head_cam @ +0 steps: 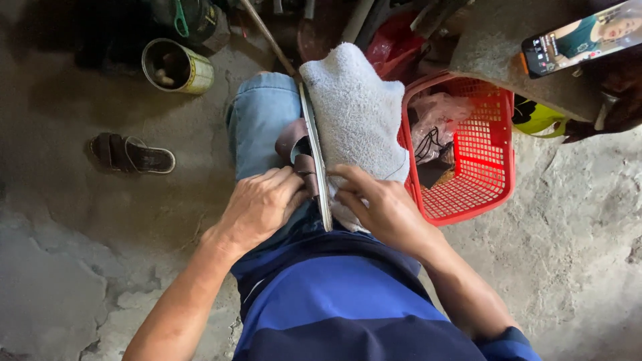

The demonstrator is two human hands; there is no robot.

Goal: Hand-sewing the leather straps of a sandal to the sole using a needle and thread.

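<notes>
**A:** What am I seeing at the hands?

**B:** I'm watching the left hand [257, 207] curling over the brown straps of a sandal [309, 157] that is standing on its edge across the person's lap. Its fingers [289, 182] are bent nearly closed and pressing on the strap; I'm not able to tell whether they are truly gripping it or only bracing it. The right hand [381, 207] is sitting at three o'clock of the sole, with its fingers [348, 175] pinched close together against the sole's edge. If they are holding something small, it is hidden from me.

**A:** And where is the sandal lying?

**B:** It is resting between a denim-clad knee [261, 120] and a pale grey towel [358, 113] that is draped over the other leg, touching both.

**A:** Any packages or labels around?

**B:** I'm seeing a red plastic basket [491, 144] at three o'clock of the towel, just beside it, holding a crumpled clear bag [438, 113]. A round tin [177, 65] with a yellowish label band is lying tipped on the floor [80, 267] at ten o'clock. A second brown sandal [132, 154] is lying flat at nine o'clock, well apart from the lap. A phone [580, 37] with a lit screen is resting on a ledge at one o'clock.
</notes>
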